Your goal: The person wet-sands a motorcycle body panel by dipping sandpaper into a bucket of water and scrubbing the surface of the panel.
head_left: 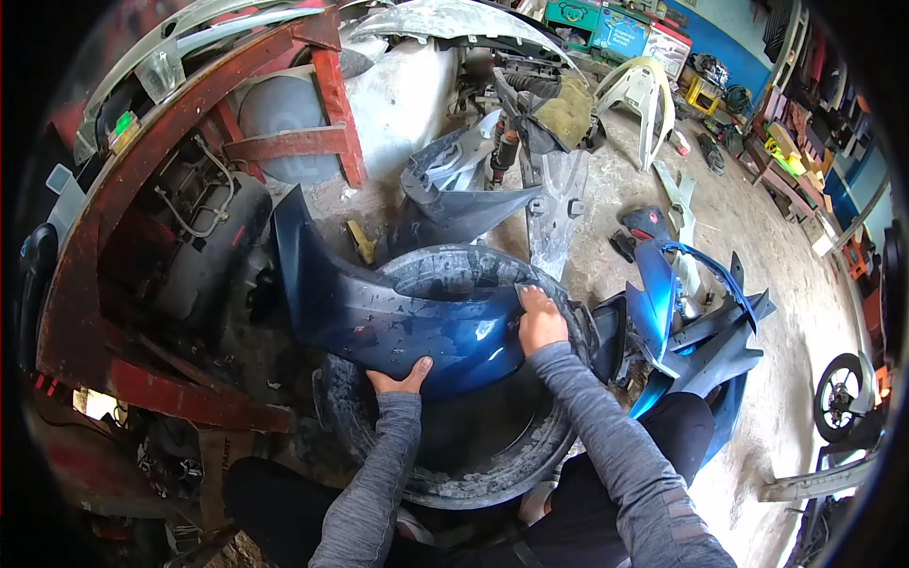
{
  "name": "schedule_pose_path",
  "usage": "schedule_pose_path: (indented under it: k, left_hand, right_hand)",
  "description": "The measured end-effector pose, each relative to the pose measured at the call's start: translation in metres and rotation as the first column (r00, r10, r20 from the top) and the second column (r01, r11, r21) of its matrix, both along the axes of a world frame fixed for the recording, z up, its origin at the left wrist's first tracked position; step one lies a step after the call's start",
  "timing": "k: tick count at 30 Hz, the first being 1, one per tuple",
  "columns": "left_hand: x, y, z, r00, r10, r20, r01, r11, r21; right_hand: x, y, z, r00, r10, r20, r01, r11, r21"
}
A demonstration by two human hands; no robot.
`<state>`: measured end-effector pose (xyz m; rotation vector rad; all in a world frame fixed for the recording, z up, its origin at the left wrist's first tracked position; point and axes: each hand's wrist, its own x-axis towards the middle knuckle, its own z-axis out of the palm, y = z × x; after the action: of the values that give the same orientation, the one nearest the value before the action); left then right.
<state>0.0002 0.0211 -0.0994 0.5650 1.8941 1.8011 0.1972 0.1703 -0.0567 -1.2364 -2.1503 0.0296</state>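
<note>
A curved dark blue panel [426, 336], wet with drops, lies across the top of a round black tub [483, 488] holding dark water. My left hand [402, 377] grips the panel's near edge, thumb on top and the other fingers hidden beneath it. At the panel's right end, my right hand [543, 320] has its fingers bent over the surface. Whether that hand holds anything besides the panel does not show. The panel's left end rises into a tall dark fin beyond the tub's rim.
Blue and black panels [653, 284] lie on the floor at right. A red wooden frame [85, 284] stands at left around a dark tank [213, 260]. Grey body parts [473, 213] sit beyond the tub. A wheel [838, 398] is at far right.
</note>
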Motion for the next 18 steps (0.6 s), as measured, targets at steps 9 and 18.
schedule_pose_path:
  k: [9,18]
  left_hand:
    - [-0.002,-0.005,0.007,1.000,-0.004,-0.015,0.003,1.000,-0.031]
    - [-0.002,-0.007,0.003,1.000,0.011,0.017,-0.013,0.994,0.106]
  right_hand:
    - [-0.010,-0.009,-0.011,0.993,0.122,-0.003,-0.121,0.988,-0.095]
    - [-0.012,-0.020,0.004,0.995,0.095,-0.022,-0.096,0.994,-0.051]
